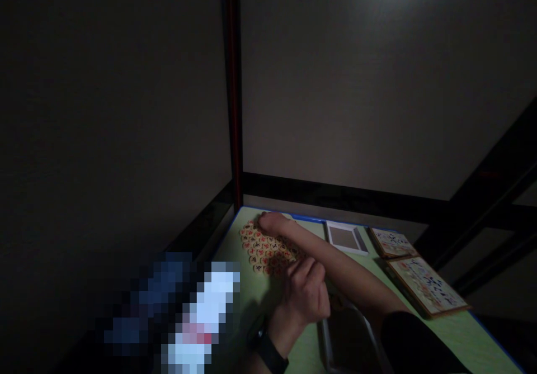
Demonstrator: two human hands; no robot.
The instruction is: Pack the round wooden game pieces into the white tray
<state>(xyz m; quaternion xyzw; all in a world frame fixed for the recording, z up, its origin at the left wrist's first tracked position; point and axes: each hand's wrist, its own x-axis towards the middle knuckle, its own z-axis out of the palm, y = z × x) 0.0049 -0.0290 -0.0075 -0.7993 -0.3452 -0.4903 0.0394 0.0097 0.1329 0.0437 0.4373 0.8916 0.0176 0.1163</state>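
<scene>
Two dull grey walls [356, 94] fill most of the dim room, meeting at a dark red corner post [235, 83] near eleven o'clock, with a pale gleam high at one o'clock. Black trim [344, 191] runs along their lower part. Below stands a pale green counter [465, 337] edged in blue, its far end pushed into the corner.

Reckoned from the round wooden pieces, two flat panels [428, 287] with brown edges and dark script lie toward three o'clock, beyond a white tray [364, 245]. A pale-rimmed tray [325, 349] sits at four, partly behind the right forearm.

The left hand [307, 290], wearing a black watch [272, 354], is curled at their five o'clock; its contents cannot be told. The right hand [272, 223] reaches their twelve o'clock edge, its grip hidden. The pieces [258, 245], marked red or dark, lie clustered in rows.
</scene>
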